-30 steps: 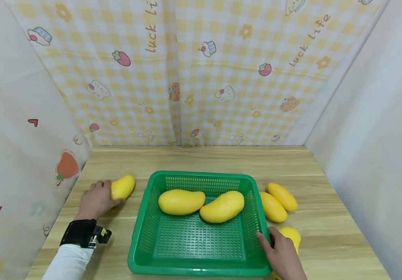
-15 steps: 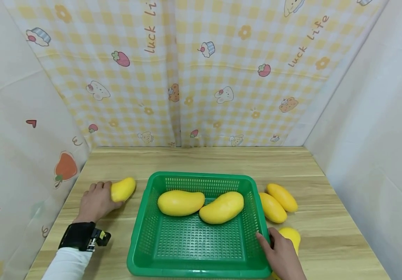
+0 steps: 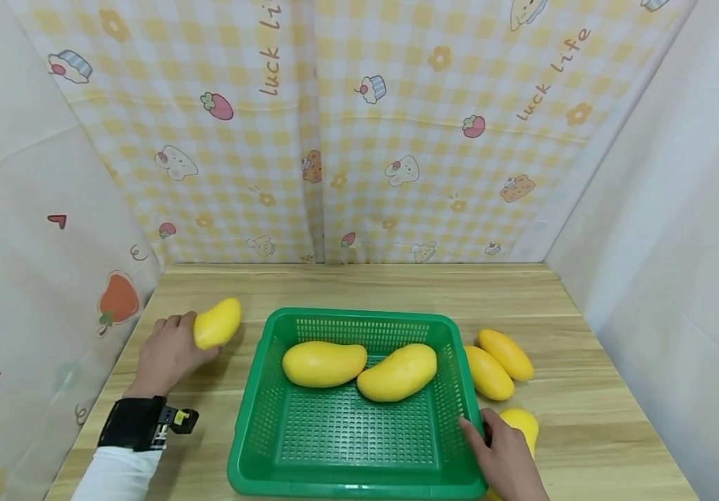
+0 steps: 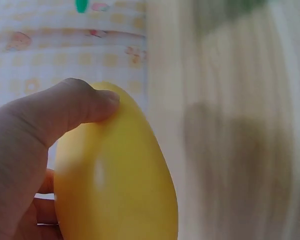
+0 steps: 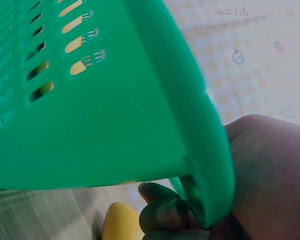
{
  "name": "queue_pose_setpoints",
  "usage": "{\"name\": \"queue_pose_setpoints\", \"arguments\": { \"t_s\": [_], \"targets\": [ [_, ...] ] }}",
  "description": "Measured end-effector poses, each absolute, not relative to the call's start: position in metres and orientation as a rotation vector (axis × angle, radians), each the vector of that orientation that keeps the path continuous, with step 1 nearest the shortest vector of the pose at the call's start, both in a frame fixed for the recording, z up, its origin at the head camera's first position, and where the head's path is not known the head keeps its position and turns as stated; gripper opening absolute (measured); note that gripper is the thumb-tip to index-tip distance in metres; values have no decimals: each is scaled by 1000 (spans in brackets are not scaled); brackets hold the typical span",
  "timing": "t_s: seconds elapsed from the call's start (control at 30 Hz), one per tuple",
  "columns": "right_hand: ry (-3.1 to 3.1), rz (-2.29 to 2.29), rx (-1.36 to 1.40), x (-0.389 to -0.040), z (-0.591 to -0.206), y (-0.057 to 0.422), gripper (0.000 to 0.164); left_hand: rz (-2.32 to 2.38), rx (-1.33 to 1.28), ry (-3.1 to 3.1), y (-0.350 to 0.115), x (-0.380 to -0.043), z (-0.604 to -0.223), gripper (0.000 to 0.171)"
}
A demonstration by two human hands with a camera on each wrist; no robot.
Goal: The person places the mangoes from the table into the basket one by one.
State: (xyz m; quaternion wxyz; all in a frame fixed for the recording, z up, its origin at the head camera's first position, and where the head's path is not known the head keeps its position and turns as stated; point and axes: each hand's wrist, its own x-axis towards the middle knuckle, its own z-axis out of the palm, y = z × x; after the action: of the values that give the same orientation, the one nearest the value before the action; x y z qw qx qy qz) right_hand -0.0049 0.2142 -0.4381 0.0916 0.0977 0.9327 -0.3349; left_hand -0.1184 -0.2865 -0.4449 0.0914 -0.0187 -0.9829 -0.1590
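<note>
My left hand [image 3: 168, 351] grips a yellow mango [image 3: 217, 324] by its side, at the left of the table. In the left wrist view the thumb presses along the mango [image 4: 120, 175], with other fingers behind it, and a blurred shadow falls on the wood. A green plastic basket [image 3: 359, 487] stands in the middle and holds two mangoes, one on the left [image 3: 325, 364] and one on the right [image 3: 397, 373]. My right hand [image 3: 506, 452] holds the basket's right rim near the front corner, thumb on the inside and fingers curled under the rim outside.
To the right of the basket lie two mangoes side by side, one nearer [image 3: 489, 374] and one farther [image 3: 505, 353]. Another mango [image 3: 522, 423] is partly hidden behind my right hand. Patterned cloth [image 3: 359, 139] closes off the back of the wooden table [image 3: 603, 431].
My left hand has raised the mango off the table, and it sits higher and slightly left now. The right hand and the basket have stayed in place.
</note>
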Motion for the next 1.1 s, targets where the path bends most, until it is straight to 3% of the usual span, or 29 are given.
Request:
{"name": "queue_pose_setpoints", "arguments": {
  "t_s": [0.5, 1.1],
  "targets": [
    [2773, -987, 305, -5, -436, 214, 25, -534, -212, -2755, -244, -117, -390, 75],
    [2771, -997, 308, -6, -435, 213, 29, -548, -445, -2809, -198, -112, -372, 77]
  ]
}}
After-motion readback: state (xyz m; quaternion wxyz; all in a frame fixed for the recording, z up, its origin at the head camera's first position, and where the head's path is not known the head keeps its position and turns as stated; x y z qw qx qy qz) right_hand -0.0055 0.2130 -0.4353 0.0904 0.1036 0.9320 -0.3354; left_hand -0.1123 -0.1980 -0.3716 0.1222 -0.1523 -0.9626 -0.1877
